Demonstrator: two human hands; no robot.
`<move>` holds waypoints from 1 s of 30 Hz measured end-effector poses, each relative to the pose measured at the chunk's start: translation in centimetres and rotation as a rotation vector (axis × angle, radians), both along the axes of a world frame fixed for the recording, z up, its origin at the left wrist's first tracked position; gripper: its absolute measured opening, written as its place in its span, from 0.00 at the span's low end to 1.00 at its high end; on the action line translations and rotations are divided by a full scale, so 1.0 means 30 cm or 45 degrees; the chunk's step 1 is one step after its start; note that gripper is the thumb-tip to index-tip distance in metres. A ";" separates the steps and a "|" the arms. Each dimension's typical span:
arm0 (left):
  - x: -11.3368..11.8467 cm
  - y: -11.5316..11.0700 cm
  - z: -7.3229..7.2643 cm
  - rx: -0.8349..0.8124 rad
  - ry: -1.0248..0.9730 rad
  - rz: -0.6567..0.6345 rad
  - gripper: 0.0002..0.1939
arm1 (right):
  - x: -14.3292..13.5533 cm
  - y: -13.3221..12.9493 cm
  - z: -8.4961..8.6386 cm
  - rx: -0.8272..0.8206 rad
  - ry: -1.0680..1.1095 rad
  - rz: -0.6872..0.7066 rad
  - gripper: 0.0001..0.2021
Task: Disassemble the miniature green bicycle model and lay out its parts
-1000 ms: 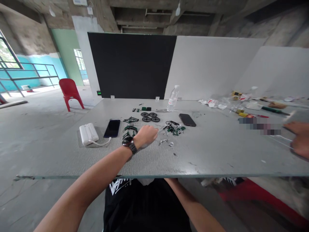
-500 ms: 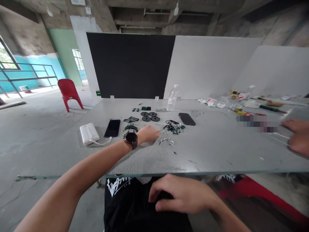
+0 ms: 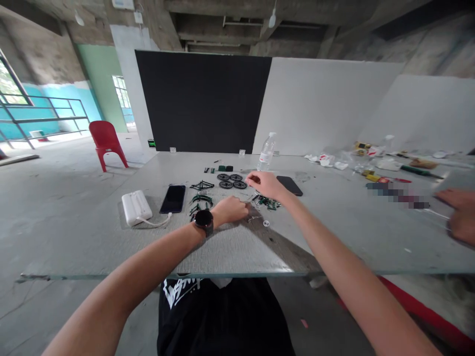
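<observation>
From my remote seat I see both of my hands out over the grey table (image 3: 334,232), in the middle of the frame, working among small model parts. My left hand (image 3: 232,208), with a dark watch on the wrist, rests curled on the tabletop just left of a little silver piece (image 3: 264,223); its fingers are folded under, and I cannot tell whether they pinch anything. My right hand (image 3: 267,185) reaches further in, fingers drawn together above the heap of green parts (image 3: 270,201), but the view is too small to show whether a part is caught between them. Just beyond, toward centre top of the table, lie four black wheels (image 3: 232,181), and to their left the green frame pieces (image 3: 201,193). I judge this as the picking stage: sorting one piece out of the heap. The next move would call for a fine fingertip pinch and a clean lift without scattering neighbours. A phone (image 3: 172,199) and a white power bank (image 3: 136,207) lie left of centre; another person's hand (image 3: 460,212) shows at the right edge.
</observation>
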State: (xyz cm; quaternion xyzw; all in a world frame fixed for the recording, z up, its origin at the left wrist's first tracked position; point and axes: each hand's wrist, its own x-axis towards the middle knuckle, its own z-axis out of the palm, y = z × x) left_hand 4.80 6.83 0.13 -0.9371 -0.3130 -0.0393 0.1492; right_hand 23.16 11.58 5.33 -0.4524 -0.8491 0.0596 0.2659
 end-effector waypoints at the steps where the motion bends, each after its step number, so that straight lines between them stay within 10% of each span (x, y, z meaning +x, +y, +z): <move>1: -0.001 -0.002 0.001 0.016 0.008 -0.009 0.11 | 0.010 0.044 -0.026 0.050 -0.047 -0.048 0.13; 10: -0.017 -0.016 0.002 0.109 0.022 0.041 0.12 | 0.116 0.150 -0.181 0.162 -0.366 -0.363 0.12; 30: -0.087 0.001 -0.026 0.104 -0.047 0.004 0.13 | 0.170 0.137 -0.190 0.080 -0.382 -0.422 0.12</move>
